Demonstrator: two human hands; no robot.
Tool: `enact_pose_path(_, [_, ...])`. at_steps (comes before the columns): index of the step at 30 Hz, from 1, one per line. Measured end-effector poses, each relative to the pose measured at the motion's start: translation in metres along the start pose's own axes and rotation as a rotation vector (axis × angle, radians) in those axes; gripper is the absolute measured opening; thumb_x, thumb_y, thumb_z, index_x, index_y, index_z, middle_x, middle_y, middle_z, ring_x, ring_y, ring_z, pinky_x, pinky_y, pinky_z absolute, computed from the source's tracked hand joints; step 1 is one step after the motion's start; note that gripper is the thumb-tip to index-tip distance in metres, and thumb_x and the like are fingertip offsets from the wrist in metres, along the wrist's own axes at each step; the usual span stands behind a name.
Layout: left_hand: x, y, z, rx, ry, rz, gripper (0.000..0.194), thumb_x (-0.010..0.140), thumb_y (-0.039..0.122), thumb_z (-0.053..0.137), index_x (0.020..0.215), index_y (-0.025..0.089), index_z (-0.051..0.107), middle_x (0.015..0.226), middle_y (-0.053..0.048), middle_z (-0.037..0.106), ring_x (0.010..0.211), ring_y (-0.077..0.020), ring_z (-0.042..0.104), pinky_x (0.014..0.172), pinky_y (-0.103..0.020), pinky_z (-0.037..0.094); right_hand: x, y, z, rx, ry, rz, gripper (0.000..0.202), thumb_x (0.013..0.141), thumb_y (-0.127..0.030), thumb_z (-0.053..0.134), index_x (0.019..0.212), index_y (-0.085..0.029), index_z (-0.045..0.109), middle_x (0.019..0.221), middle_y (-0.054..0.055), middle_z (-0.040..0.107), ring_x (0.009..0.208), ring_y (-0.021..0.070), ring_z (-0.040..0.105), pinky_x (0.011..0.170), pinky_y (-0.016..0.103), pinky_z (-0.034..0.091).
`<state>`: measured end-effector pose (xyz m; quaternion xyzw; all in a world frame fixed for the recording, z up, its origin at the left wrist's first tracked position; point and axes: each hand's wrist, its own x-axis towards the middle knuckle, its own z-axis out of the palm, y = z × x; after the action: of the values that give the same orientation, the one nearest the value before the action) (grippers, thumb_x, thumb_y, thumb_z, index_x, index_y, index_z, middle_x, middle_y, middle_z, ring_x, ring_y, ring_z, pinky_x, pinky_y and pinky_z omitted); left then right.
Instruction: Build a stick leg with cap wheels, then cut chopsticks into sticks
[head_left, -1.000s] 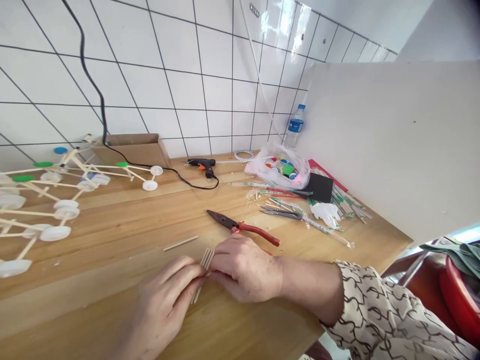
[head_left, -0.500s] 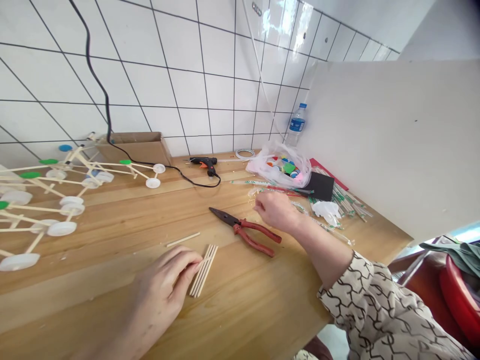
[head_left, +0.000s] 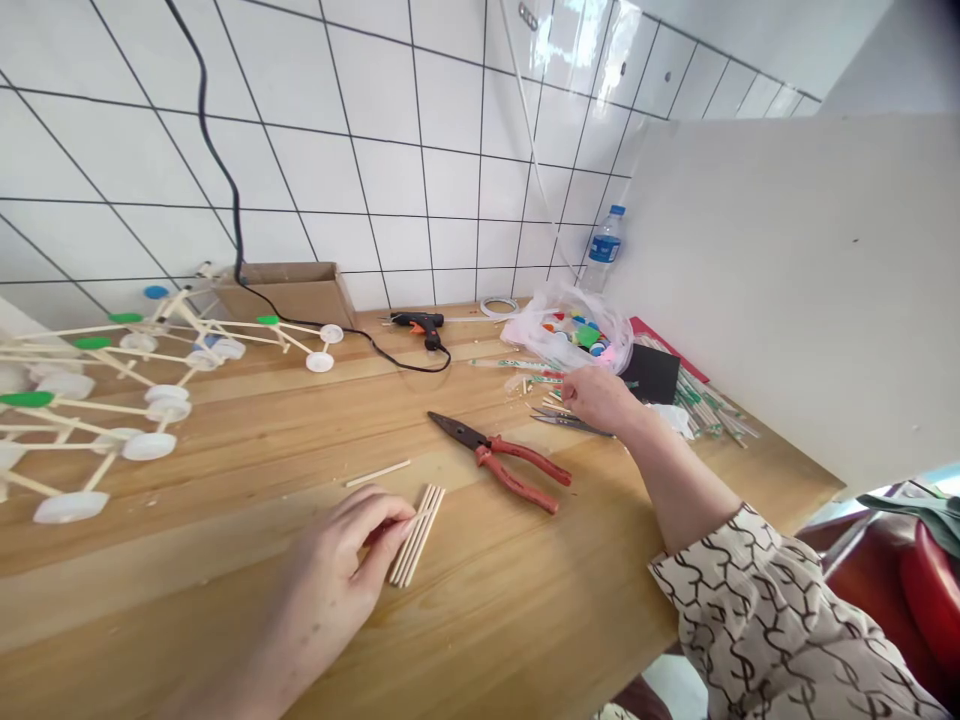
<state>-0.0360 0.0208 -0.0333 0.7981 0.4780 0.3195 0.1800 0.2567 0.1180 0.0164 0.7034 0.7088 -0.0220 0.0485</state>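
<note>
My left hand (head_left: pixel 352 565) is closed in a pinch on a short thin stick, whose end crosses the upper part of several pale sticks (head_left: pixel 411 550) lying side by side. One more stick (head_left: pixel 377 474) lies just beyond my left fingers. Red-handled pliers (head_left: pixel 491 455) rest open between my hands. My right hand (head_left: pixel 600 398) is closed over the scraps in front of the plastic bag (head_left: pixel 551 330); what its fingers hold, if anything, is hidden. Beside it lies a pointed metal tool (head_left: pixel 566 421), partly covered by the hand.
Stick frames with white caps (head_left: pixel 169 403) stand at the left, before a cardboard box (head_left: pixel 292 292). A black glue gun (head_left: pixel 421 322) with its cord lies near the tiled wall. At the right are a bottle (head_left: pixel 604 248), a black card (head_left: pixel 654 374) and wrapped sticks (head_left: pixel 705 405).
My right hand has moved right and farther back, and the metal tool and small stick pieces now show beside it. My left hand keeps its pinch. The whole view has shifted slightly.
</note>
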Motion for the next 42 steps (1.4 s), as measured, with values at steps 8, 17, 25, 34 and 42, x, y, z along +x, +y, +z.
enact_pose_path(8, [0.004, 0.007, -0.001, -0.129, -0.046, -0.177, 0.021, 0.081, 0.034, 0.049, 0.07, 0.02, 0.06, 0.066, 0.001, 0.062, 0.06, -0.0147, 0.056, 0.057, -0.024, 0.043, 0.005, -0.009, 0.008, -0.022, -0.005, -0.039, 0.02, 0.079, -0.017, 0.049, 0.087, -0.016, 0.067, 0.093, 0.01, 0.068, 0.086, 0.024, 0.061, 0.066, 0.027, 0.042])
enact_pose_path(17, [0.008, 0.022, -0.014, -0.348, -0.129, -0.434, 0.02, 0.075, 0.036, 0.054, 0.067, 0.019, 0.062, 0.064, 0.0, 0.06, 0.062, -0.0155, 0.054, 0.057, -0.024, 0.042, 0.002, -0.015, 0.008, -0.027, 0.011, -0.042, 0.017, 0.08, -0.014, 0.048, 0.086, -0.014, 0.063, 0.089, 0.011, 0.067, 0.082, 0.0217, 0.061, 0.06, 0.025, 0.038])
enact_pose_path(25, [0.005, 0.012, -0.008, -0.623, -0.157, -0.558, 0.021, 0.077, 0.038, 0.057, 0.075, 0.018, 0.061, 0.066, 0.003, 0.054, 0.06, -0.0111, 0.047, 0.057, -0.022, 0.039, 0.006, -0.01, 0.011, -0.015, 0.056, -0.061, 0.017, 0.079, -0.014, 0.046, 0.081, -0.015, 0.063, 0.085, 0.01, 0.067, 0.079, 0.0225, 0.06, 0.059, 0.026, 0.035])
enact_pose_path(34, [0.004, 0.011, -0.01, -0.619, -0.185, -0.55, 0.021, 0.078, 0.038, 0.057, 0.077, 0.018, 0.061, 0.069, 0.003, 0.055, 0.064, -0.0116, 0.047, 0.06, -0.023, 0.039, 0.011, 0.002, 0.017, 0.027, 0.103, -0.045, 0.019, 0.079, -0.017, 0.045, 0.082, -0.016, 0.064, 0.085, 0.008, 0.067, 0.08, 0.0215, 0.06, 0.062, 0.026, 0.037])
enact_pose_path(42, [0.006, 0.015, -0.011, -0.634, -0.181, -0.559, 0.021, 0.077, 0.038, 0.057, 0.074, 0.017, 0.06, 0.066, 0.002, 0.053, 0.061, -0.0116, 0.046, 0.058, -0.024, 0.038, 0.007, -0.009, 0.012, 0.062, 0.087, -0.022, 0.018, 0.078, -0.014, 0.046, 0.081, -0.01, 0.064, 0.083, 0.015, 0.066, 0.078, 0.0241, 0.059, 0.06, 0.028, 0.038])
